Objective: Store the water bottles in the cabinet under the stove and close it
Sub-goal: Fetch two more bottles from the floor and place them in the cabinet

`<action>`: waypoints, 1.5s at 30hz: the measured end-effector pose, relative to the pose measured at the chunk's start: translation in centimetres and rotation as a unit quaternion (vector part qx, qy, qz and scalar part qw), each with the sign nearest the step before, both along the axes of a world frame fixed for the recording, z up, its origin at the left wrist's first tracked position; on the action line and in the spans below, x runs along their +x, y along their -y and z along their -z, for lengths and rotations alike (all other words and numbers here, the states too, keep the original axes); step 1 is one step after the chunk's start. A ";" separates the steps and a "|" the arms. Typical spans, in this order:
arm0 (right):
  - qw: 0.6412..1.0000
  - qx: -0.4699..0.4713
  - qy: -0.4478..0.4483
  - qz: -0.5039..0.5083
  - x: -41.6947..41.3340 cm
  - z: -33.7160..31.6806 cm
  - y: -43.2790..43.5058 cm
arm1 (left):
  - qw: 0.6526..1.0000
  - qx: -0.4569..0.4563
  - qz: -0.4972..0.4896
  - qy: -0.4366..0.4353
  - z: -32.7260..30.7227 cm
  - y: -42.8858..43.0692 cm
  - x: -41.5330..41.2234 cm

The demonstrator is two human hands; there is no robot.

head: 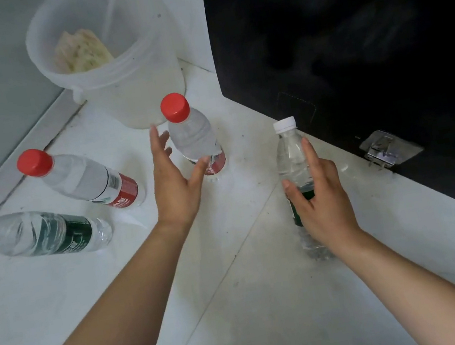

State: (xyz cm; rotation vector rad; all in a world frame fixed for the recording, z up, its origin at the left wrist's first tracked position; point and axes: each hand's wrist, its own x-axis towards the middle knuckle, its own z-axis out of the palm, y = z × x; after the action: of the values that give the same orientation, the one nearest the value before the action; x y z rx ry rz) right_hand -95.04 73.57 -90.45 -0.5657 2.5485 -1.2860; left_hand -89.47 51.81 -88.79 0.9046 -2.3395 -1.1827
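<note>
While the right hand (323, 204) holds the white-capped bottle (291, 149) with thumb and fingers curled round its green label, the left hand (173, 187) is spread, its grip unclosed, against the middle red-capped bottle (193, 136). The thumb lies in front of that bottle's red label; firm contact cannot be confirmed.

Head view, task items: four bottles are out of storage on the white tiled surface (242, 305).
- The left red-capped bottle (85, 178) and the green-labelled bottle (41, 233) sit to the left, near each other and well apart from either hand.
- The lens slants them, so upright or lying cannot be told for the green-labelled one.
- The dark panel (352, 61) on the right, with a metal latch (388, 148), may be the cabinet front; no open compartment shows.

Risks, as judged:
- A sideways brush from the open left hand could topple the middle red-capped bottle toward the bucket (155, 88) just behind it.
- A one-handed grip on the smooth plastic could slip during the carry.
- Two bottles remain for another trip, so closing early would leave them out.

Containers:
- All four bottles are capped, with clear contents; fill levels are unclear.
- The translucent bucket holds a pale crumpled item (82, 50), possibly cloth.
</note>
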 end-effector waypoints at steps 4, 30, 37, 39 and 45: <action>1.000 0.012 0.016 -0.005 0.2 0.1 -0.6 | 0.994 0.017 0.102 -0.029 -0.2 -0.2 -2.6; 0.969 0.125 0.192 -0.092 3.2 -30.5 -1.3 | 0.960 0.046 -0.009 0.275 -29.2 -8.0 8.7; 0.971 0.092 0.175 -0.131 5.4 -58.1 -4.7 | 0.967 0.065 -0.051 0.243 -56.5 -13.1 11.5; 0.975 0.080 0.158 -0.137 5.9 -63.9 -6.3 | 0.968 0.064 -0.054 0.237 -62.2 -14.9 12.1; 0.975 0.038 0.136 -0.170 6.8 -74.6 -11.3 | 0.971 0.059 -0.104 0.206 -73.0 -21.0 13.9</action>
State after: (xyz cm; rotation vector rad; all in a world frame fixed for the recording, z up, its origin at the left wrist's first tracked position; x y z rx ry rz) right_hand -88.28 84.87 -15.85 -0.7165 2.1537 -1.0603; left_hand -75.59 72.79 -15.79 1.5242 -2.4183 -1.1429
